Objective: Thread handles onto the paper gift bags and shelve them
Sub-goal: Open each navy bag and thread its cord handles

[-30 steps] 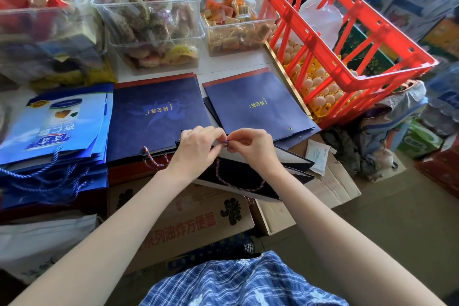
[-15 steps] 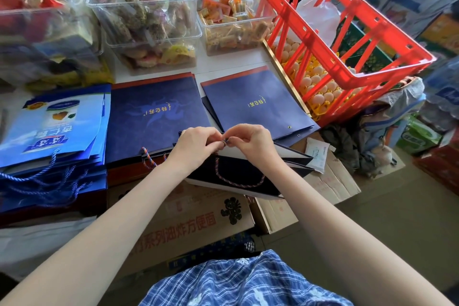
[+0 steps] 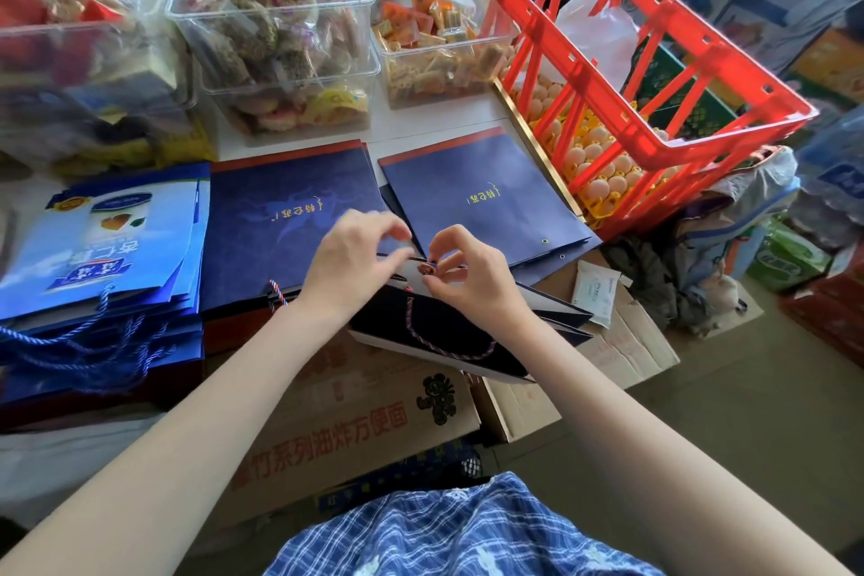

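Head view: A person in a blue checked shirt (image 3: 467,533) works at a crowded shop counter, threading a cord handle (image 3: 449,344) onto a dark navy paper gift bag (image 3: 449,327) that is held partly open over the near edge of the counter, above stacked cardboard boxes (image 3: 355,430). The right hand (image 3: 472,281) pinches the knotted end of the cord (image 3: 428,268) between thumb and fingertips at the bag's upper rim; the left hand (image 3: 350,262) has its fingers curled, thumb and forefinger pinching that same rim just beside the knot. One loop of cord already hangs across the bag's near face.

Behind the hands lie two flat piles of matching navy bags: the left pile (image 3: 285,220) shows a cord handle at its near edge, while the right pile (image 3: 481,201) shows bare eyelets, apparently awaiting handles. Further left sits a stack of light blue bags (image 3: 107,248) with blue cord handles. Clear tubs of wrapped snacks (image 3: 280,51) line the back of the counter, and a red crate (image 3: 645,61) tilts over trays of eggs (image 3: 594,154).

The step in hand looks like seating the cord end at the eyelet. Next, judging by the layout, the knot must be pulled snug and checked before the bag is folded flat and set on the finished pile; shelving has not yet begun.
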